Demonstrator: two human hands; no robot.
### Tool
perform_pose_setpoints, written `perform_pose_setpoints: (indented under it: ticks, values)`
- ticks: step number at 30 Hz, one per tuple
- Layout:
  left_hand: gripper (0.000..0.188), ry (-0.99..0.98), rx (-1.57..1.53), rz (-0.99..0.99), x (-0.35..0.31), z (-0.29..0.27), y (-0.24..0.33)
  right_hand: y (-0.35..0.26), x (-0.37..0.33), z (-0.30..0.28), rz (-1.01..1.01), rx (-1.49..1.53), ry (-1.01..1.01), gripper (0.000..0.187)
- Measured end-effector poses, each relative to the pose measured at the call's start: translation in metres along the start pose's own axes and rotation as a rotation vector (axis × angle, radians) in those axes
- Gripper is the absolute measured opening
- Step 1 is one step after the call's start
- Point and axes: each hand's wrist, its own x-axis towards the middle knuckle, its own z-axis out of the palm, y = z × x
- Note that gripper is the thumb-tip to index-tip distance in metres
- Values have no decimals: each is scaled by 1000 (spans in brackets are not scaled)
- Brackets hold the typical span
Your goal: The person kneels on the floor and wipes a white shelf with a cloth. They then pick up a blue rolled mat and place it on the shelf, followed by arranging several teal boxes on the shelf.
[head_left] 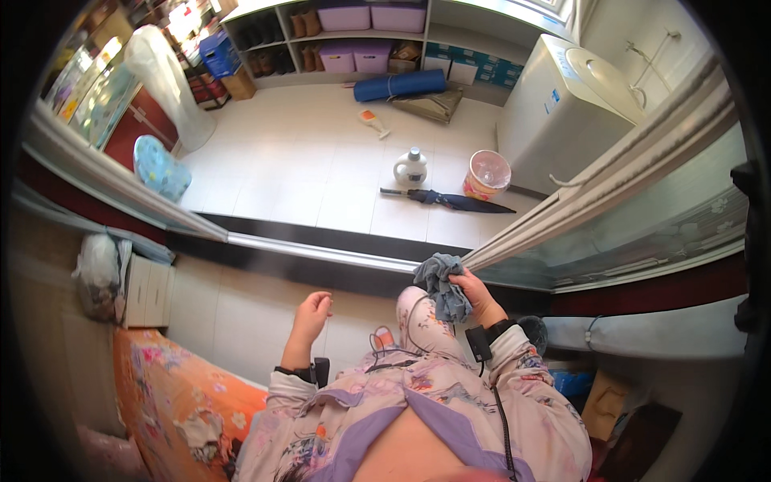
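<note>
A crumpled grey-blue cloth (pixel 443 287) is bunched in my right hand (pixel 477 297), hanging in front of my raised knee beside the door track. My fingers wrap round its right side, so part of the grip is hidden. My left hand (pixel 310 315) is held out over the pale floor, its fingers curled in with nothing seen in them. Beyond the sill, a dark folded umbrella (pixel 450 201) lies on the tiles. Behind it stand a white jug with a grey cap (pixel 411 169) and a pink patterned bucket (pixel 487 175).
A raised sill with a sliding-door track (pixel 321 254) crosses ahead of me. Past it are a washing machine (pixel 570 96), a rolled blue mat (pixel 400 85), an orange-and-white brush-like object (pixel 374 123) and shelves with purple bins (pixel 345 18). An orange floral bed cover (pixel 173 386) is at left.
</note>
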Motion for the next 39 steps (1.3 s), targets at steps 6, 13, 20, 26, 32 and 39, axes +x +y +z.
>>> perform_pose_setpoints:
  ticks: [6,13,20,26,32,39]
  values:
    - [23,-241,73,91,-2,34,-44,61,16,-42,-132,158,36,28]
    - [25,-243,335,180,32,60,-62,115,49,-107,-186,244,14,28]
    - [27,-223,230,332,108,75,-41,137,113,-133,-213,298,13,28]
    - [27,-313,359,262,153,52,-26,132,141,-140,-281,312,129,28]
    - [28,-282,309,273,246,-5,28,87,203,-139,-353,371,285,23]
    - [26,-342,605,288,404,-13,111,49,293,-130,-425,672,501,24]
